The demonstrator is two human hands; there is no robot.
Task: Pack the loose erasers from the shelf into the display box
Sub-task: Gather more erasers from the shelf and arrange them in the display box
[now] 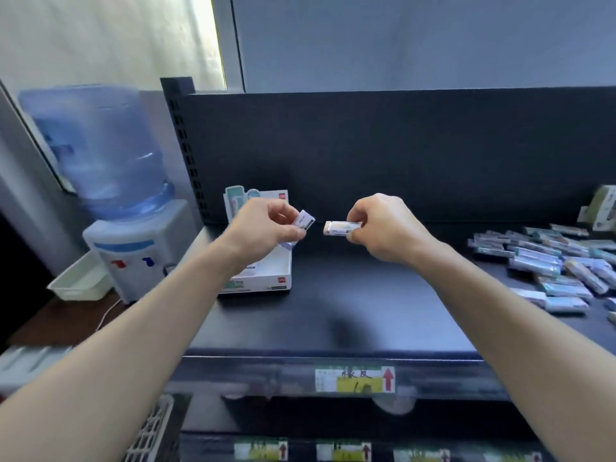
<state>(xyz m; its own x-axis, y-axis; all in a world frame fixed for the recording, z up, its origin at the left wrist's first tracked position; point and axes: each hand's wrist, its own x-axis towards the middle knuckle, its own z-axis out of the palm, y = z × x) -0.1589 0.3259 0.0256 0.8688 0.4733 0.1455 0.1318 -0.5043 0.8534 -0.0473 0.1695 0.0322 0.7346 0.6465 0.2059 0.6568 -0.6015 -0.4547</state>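
Observation:
A white display box (279, 271) with an upright printed back card sits at the left end of the dark shelf (350, 305). My left hand (263, 233) hovers above the box and pinches a white-sleeved eraser (305, 222). To its right, my right hand (383, 228) pinches a second eraser (340, 227) with a peach-coloured end, held level above the shelf. A pile of several loose erasers (550, 261) in pale blue and teal sleeves lies at the shelf's right end. My left arm hides most of the box's inside.
The shelf's dark back panel (400, 155) rises behind the hands. Another printed box (605, 206) stands at the far right. Left of the shelf stand a water dispenser (110, 195) and a white tray (80, 281). A price label (355, 379) marks the shelf's front edge.

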